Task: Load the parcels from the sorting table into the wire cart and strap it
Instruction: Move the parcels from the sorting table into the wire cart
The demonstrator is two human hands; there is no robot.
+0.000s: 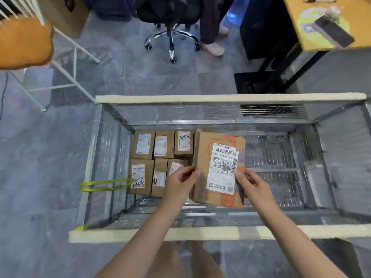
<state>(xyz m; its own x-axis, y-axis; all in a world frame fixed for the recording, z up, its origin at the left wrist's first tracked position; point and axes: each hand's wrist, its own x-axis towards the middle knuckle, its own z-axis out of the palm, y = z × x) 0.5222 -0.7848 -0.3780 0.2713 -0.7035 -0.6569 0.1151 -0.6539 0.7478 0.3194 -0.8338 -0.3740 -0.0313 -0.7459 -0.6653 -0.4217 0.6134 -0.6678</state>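
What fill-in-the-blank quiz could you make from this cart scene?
1. The left hand and right hand hold the large parcel in the wire cart, whose strap is coloured ____.
2. The small parcels to the left of the large one lie in two rows of ____ each.
3. The label on the large parcel is coloured ____.

Missing words: yellow; three; white.

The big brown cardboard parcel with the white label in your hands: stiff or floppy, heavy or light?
Probably stiff: the big brown cardboard parcel shows flat faces and straight edges while the left hand and right hand pinch only its side edges. Likely light, since fingers alone seem to carry it. Its scuffed near edge may dent if squeezed.
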